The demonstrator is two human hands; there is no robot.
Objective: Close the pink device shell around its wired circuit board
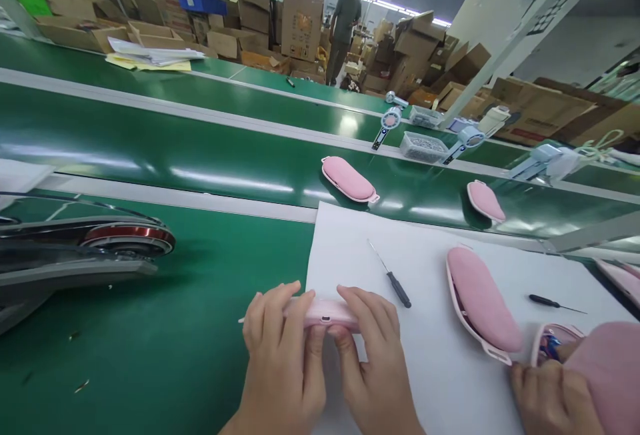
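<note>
Both hands pinch one small pink oval plastic case (323, 312) from its two ends: left hand (280, 362) has its fingers curled over the left half, right hand (373, 362) covers the right half, thumbs underneath. Case sits low centre of frame, on the near-left edge of the white paper sheet (430, 275), over the green conveyor table (190, 302).

Handling guess: light, rigid shell with a soft-looking fabric face, small port on the near edge; probably two halves that can pop apart, so best held by the long sides, not squeezed at the middle. Surface looks smooth, may slip.

At 2 o'clock from the hands lies a black-handled screwdriver (393, 278); at 3 o'clock a larger pink padded case (483, 302). A co-worker's hand (550, 388) at 4 o'clock holds an opened pink case (553, 345). Another pink case (349, 180) rests at 12 o'clock on the belt.
</note>
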